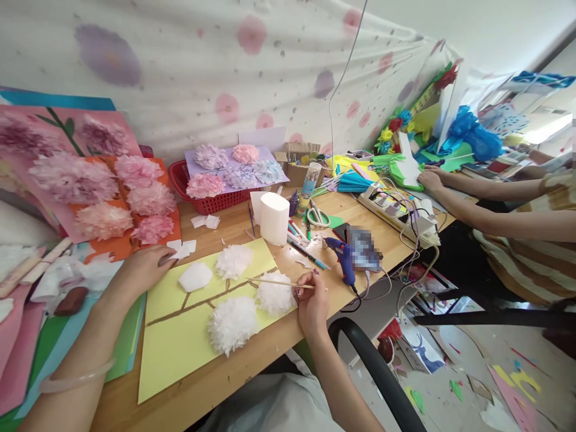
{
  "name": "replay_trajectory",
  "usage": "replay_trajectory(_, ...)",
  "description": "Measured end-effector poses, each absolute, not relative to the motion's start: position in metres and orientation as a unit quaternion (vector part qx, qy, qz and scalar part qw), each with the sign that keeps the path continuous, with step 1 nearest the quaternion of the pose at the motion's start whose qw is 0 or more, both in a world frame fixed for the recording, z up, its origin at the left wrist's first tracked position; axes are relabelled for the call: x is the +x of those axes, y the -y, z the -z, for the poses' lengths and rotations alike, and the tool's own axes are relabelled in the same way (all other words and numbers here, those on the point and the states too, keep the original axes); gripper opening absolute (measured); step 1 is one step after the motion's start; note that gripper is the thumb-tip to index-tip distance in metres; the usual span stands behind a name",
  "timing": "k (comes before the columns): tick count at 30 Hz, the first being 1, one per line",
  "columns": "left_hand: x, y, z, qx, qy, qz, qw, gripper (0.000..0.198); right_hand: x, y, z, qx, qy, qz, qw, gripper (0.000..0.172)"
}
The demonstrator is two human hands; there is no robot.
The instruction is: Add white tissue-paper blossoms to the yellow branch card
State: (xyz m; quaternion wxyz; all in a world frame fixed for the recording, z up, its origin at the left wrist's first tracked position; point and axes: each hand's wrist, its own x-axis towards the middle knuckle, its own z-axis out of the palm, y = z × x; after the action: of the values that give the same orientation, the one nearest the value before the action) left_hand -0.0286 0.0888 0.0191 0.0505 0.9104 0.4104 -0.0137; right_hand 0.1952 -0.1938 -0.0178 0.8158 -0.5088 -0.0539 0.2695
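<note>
My right hand [314, 303] grips a thin wooden stick [279, 282] that points left across the yellow sheet [173, 354]. On that sheet runs a drawn brown branch. Three fluffy white paper flowers [233, 324] sit along it, and a flat white paper disc [195, 276] lies at the upper left. Beyond the sheet's upper left edge, my left hand [144, 270] has its fingers closed at the edge of small white paper pieces [183, 248]. A pale bangle circles my left wrist.
A white paper roll [274, 219], markers, scissors [317, 215] and a blue glue gun [342, 259] stand or lie right of the sheet. Behind is a red basket [225, 201] with paper flowers. A power strip [400, 216] lies farther right, near another person's hands [432, 180].
</note>
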Motion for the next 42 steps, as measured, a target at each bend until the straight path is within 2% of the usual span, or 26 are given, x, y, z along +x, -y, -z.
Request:
replay_trajectory(7,-0.031,-0.092,-0.02,0.903,-0.428,0.012,0.038,0.049,0.195,0.194,0.019,-0.508,0.056,-0.269,0.816,0.043)
replay_trajectory(12,-0.032,-0.094,-0.018,0.907,-0.419,0.004,0.045,0.035,0.196,0.194,0.019,-0.51,0.057,-0.268,0.816,0.043)
replay_trajectory(19,-0.031,-0.084,-0.028,0.88,-0.474,-0.022,-0.012,0.024,0.196,0.194,0.019,-0.507,0.053,-0.269,0.817,0.042)
replay_trajectory(26,-0.032,-0.087,-0.025,0.904,-0.418,-0.084,-0.029,0.015,0.196,0.194,0.017,-0.508,0.052,-0.273,0.816,0.044)
replay_trajectory(34,-0.03,-0.09,-0.021,0.901,-0.426,-0.08,0.014,0.007,0.196,0.194,0.016,-0.506,0.052,-0.272,0.817,0.044)
replay_trajectory(42,-0.029,-0.089,-0.021,0.872,-0.482,-0.051,0.063,0.011,0.196,0.194,0.016,-0.495,0.039,-0.278,0.822,0.043)
